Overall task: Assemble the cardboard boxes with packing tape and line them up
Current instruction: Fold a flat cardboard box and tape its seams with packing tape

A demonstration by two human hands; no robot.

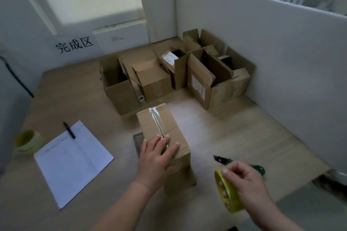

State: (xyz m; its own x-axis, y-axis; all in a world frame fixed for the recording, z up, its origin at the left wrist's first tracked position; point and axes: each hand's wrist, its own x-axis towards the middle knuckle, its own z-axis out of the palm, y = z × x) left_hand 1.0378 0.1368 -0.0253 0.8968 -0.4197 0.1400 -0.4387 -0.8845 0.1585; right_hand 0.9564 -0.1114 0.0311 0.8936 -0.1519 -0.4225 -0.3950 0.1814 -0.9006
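Observation:
A small closed cardboard box (161, 125) stands in the middle of the table, with clear tape running along its top seam. My left hand (156, 157) lies flat on the near end of that seam, fingers spread. My right hand (244, 180) is to the right of the box and grips a yellow roll of packing tape (228, 193). Several open, assembled boxes (176, 73) stand in a cluster at the back of the table.
A green-handled cutter (257, 168) lies just behind my right hand. A white sheet (73, 159) with a black pen (69, 130) lies at left, next to a second yellow tape roll (28, 141). White partition walls (262, 52) close off the right and back.

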